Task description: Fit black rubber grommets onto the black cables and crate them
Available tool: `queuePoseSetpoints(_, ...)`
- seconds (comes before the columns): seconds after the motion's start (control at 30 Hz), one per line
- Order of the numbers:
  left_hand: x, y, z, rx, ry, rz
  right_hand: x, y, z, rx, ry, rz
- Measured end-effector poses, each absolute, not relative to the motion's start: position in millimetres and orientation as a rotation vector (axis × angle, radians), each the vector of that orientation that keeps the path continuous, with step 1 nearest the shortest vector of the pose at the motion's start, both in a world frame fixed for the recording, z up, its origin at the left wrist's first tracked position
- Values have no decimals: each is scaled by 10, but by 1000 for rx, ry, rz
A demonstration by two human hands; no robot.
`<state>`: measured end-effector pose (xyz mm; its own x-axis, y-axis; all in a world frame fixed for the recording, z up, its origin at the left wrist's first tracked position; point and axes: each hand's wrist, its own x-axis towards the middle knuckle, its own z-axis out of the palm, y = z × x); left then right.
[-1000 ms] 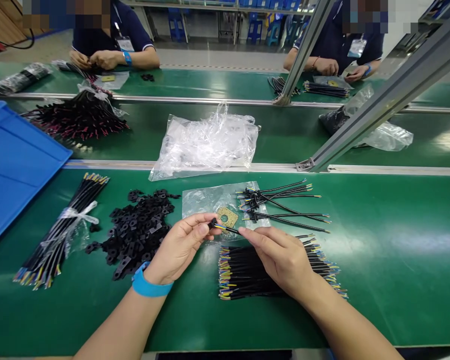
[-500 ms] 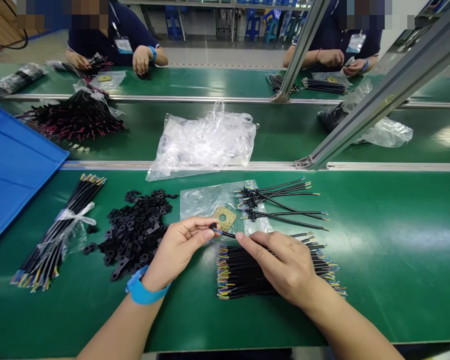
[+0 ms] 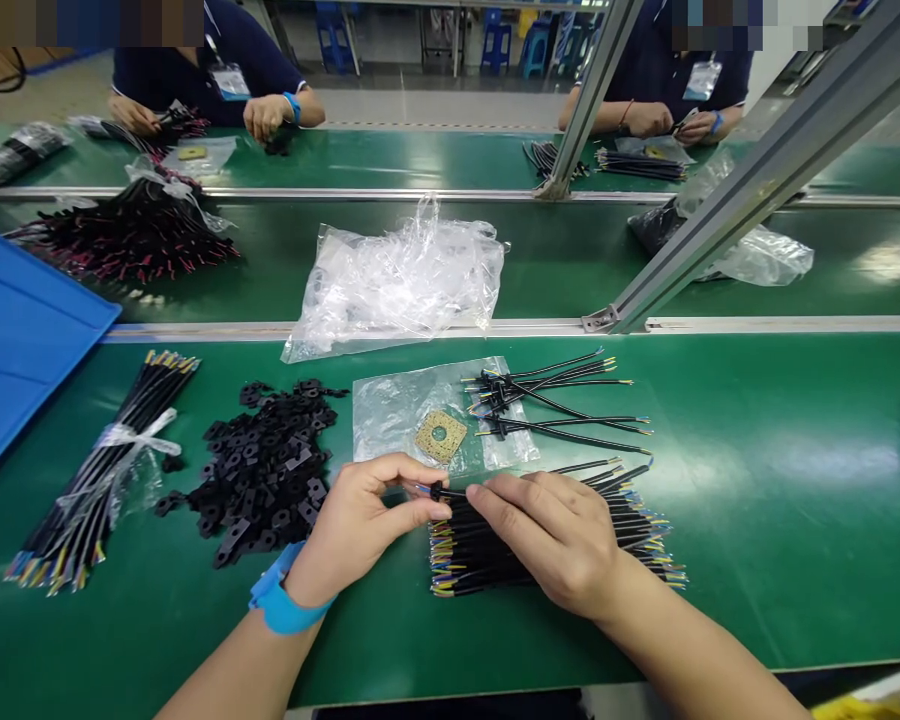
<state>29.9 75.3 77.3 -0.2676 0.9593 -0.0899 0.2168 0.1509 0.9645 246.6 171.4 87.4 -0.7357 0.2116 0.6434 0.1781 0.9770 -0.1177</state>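
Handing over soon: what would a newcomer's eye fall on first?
Probably the crinkled clear bag above centre, lying over the metal rail. Then the blue bin at the left edge and, lower centre, the left hand pinching a black fitting on the cable in the right hand.

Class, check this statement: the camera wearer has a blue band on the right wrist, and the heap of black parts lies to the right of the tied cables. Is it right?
Not quite. The head view shows the blue band on the wrist of the left hand, not the right hand. The black parts do lie to the right of the tied cables.
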Motion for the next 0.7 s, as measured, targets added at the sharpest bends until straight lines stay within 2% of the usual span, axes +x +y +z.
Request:
queuePoseSetpoints(0.4, 364, 732, 734, 1630, 1462, 1293, 2355, 1652, 756, -441, -2316, 947)
queuePoseSetpoints(0.53, 413, 755, 711, 1701, 1440, 1365, 2323, 1640, 741, -449, -2269, 1013)
queuePoseSetpoints(0.7, 315, 729, 710, 1706, 1509, 1334, 2339, 1678, 793, -406, -2271, 841)
